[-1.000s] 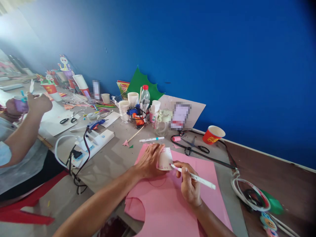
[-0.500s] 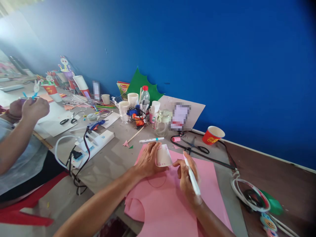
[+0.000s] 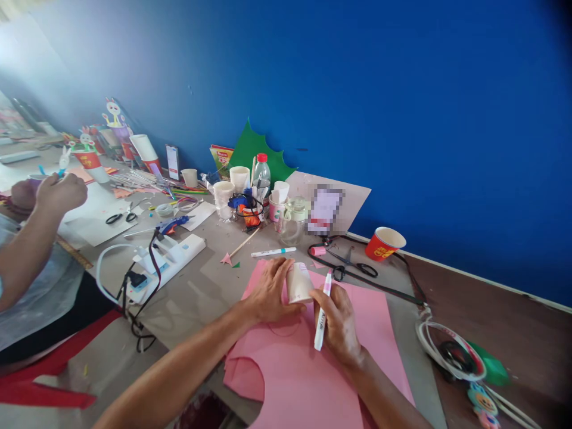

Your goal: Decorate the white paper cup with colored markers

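Note:
My left hand (image 3: 269, 293) is closed round the side of a white paper cup (image 3: 299, 282), which stands upside down with pink marks near its top and bottom edges. Under it lies a large pink sheet of paper (image 3: 308, 375) with a curved cut on its left side and a drawn curve near my left hand. In my right hand (image 3: 343, 319) is a white marker (image 3: 320, 329) with a pink end pointing up and away from the cup. The right fingertips are at the cup's right side; whether they touch it I cannot tell.
A pink cap (image 3: 318, 251), black-handled scissors (image 3: 357, 267) and another marker (image 3: 273, 252) lie beyond the sheet. A red paper cup (image 3: 385, 244) stands to the right. On the left are a power strip (image 3: 181, 262), a glue gun (image 3: 173, 224) and a co-worker's hands (image 3: 62, 193).
The marker has swung in my right hand, its lower end moving left. The cup has turned, and the right fingers are closer to it. My left hand stays nearly in place.

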Demonstrator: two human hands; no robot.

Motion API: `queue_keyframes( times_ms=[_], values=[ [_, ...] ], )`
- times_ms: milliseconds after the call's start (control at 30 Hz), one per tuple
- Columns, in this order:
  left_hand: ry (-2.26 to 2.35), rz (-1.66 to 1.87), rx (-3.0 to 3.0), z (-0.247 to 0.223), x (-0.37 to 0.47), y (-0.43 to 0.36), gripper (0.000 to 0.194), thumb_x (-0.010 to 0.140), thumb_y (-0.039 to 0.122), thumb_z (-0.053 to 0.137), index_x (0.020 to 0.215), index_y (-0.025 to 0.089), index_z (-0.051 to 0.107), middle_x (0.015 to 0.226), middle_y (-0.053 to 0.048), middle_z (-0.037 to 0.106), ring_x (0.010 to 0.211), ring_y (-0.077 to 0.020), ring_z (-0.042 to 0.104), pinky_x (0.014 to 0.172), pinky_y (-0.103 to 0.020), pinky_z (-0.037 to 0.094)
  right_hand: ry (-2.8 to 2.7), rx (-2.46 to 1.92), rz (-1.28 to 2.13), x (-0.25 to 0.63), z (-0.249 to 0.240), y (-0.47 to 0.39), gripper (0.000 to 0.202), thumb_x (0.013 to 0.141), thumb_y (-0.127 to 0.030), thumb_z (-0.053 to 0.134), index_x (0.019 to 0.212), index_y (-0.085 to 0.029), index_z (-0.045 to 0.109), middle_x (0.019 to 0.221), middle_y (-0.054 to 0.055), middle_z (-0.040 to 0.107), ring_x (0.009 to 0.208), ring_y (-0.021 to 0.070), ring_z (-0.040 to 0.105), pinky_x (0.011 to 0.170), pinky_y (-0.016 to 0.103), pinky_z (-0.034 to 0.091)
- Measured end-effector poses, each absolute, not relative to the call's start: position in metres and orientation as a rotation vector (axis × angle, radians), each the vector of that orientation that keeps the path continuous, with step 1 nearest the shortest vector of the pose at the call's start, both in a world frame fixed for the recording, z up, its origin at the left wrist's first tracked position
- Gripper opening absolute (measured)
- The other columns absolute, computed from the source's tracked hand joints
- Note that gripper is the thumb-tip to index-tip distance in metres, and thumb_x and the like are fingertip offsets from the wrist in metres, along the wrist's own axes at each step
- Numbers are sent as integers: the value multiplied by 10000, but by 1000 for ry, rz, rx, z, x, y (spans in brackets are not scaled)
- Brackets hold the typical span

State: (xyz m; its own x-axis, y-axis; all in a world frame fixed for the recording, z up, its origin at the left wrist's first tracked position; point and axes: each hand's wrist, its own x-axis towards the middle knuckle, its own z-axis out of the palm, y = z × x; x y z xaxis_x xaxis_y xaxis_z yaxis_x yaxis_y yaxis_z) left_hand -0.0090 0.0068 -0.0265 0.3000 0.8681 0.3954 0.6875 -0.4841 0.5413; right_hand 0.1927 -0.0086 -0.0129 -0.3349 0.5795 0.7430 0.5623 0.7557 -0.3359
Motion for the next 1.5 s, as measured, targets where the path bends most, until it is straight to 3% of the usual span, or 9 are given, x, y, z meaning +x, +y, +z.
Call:
queue_keyframes(
  times_ms=[233,400,567,667,900,1067,1233,1500],
  values=[
    [1386,946,2397,-23,-9,8,974,715,490,739,1482,174,229,1383,-206,469,1331,-377,415,1090,-581,368,-2105,-822,-58,187,-5,-10,281,910,-70,379,1004,-212,602,752,32,439,722,211,457,646,344,433],
    [1536,957,2326,-23,-8,9,990,666,474,789,1460,184,275,1376,-199,466,1315,-368,436,1062,-539,418,-1902,-819,162,189,-12,-10,281,903,-91,481,1142,-221,551,848,50,535,777,210,537,679,353,484],
    [1668,1010,2388,-23,-7,9,951,676,465,789,1442,185,300,1359,-195,487,1297,-369,458,1083,-542,391,-1804,-684,353,187,-7,-17,312,991,-269,402,1278,-204,503,927,75,591,875,226,591,789,417,521],
    [1648,1045,2466,-24,-7,9,924,704,456,767,1442,170,289,1358,-203,491,1297,-368,460,1079,-536,393,-1821,-653,440,184,-1,-22,344,1012,-357,356,1223,-211,584,1019,113,621,1007,257,609,790,412,540],
    [1617,1068,2488,-26,-7,10,876,738,449,727,1433,168,273,1331,-208,509,1260,-361,495,1045,-538,415,-1767,-739,563,183,1,-24,211,977,-234,430,1009,-218,638,856,69,683,1018,251,667,813,386,561],
    [1591,1096,2498,-25,-7,9,849,765,485,695,1433,166,279,1322,-206,510,1255,-358,500,1031,-537,426,-1747,-795,579,183,-2,-25,167,961,-218,446,987,-218,611,874,67,685,1028,244,671,766,339,569],
    [1582,1111,2507,-23,-7,8,849,760,474,710,1428,141,307,1312,-222,519,1252,-368,502,1037,-518,425,-1736,-878,582,181,-5,-27,118,946,-231,476,976,-219,590,938,67,684,900,211,695,711,309,569],
    [1605,1053,2466,-22,-7,9,859,744,482,718,1431,162,315,1321,-205,516,1262,-373,490,1039,-537,417,-1733,-872,556,180,-5,-25,104,941,-229,481,951,-222,584,821,49,675,1019,239,678,757,319,564]
  ],
)
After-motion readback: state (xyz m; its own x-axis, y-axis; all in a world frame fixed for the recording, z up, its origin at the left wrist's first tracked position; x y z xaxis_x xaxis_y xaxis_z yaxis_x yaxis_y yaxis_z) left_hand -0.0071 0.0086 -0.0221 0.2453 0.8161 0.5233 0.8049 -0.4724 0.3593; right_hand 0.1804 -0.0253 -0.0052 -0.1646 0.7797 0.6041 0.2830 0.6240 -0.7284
